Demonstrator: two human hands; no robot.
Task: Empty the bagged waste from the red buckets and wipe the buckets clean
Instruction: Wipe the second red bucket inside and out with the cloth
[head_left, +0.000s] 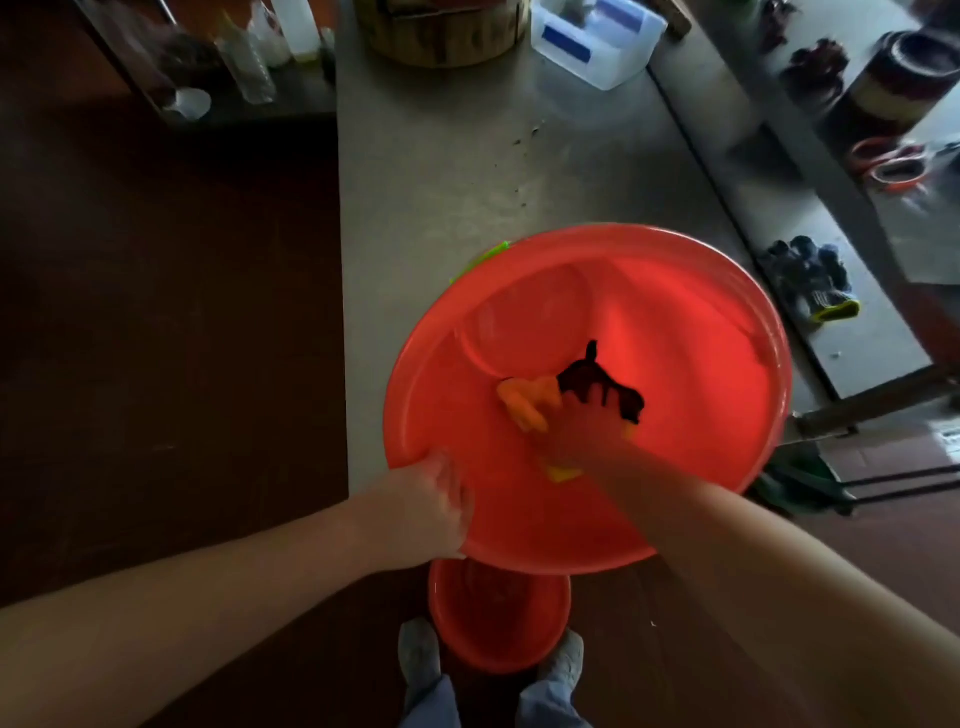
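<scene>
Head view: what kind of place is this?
Likely a commercial kitchen or food-prep back room: a stainless steel counter, a thick round wooden chopping block at its far end, and bottles on a side shelf.

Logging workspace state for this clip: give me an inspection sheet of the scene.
Surface: metal table, a few specks.
Job's things: red bucket tilted at the table edge; yellow cloth inside it; second bucket on the floor by the feet.
Clutter: tub, wooden block, gloves, scissors, bottles.
Hands: left hand grips the red bucket's rim; right hand presses the cloth.
Cables: nothing seen.
Surroundings: dark floor; bench at right.
</scene>
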